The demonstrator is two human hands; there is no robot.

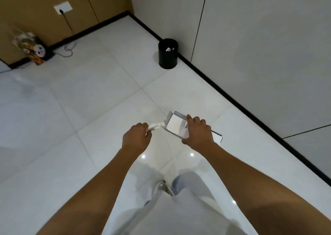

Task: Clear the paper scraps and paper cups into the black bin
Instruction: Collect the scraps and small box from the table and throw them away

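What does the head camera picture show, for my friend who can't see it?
A person looks down at their two bare arms: the left hand grips a crumpled white paper scrap, and the right hand holds an open white box. Ahead, a black bin with white paper inside stands on the white tiled floor by the wall.

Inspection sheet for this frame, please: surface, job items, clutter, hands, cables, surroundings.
Surface: glossy white tiled floor, with light reflections.
Job's things: round black bin by the wall, white scraps inside; crumpled white paper scrap; open white cardboard box.
Clutter: colourful patterned bag against the brown wall.
Grips: left hand closed on the paper scrap; right hand holding the box.
Cables: dark cable from a white wall socket to the floor.
Surroundings: grey panelled walls, black skirting.
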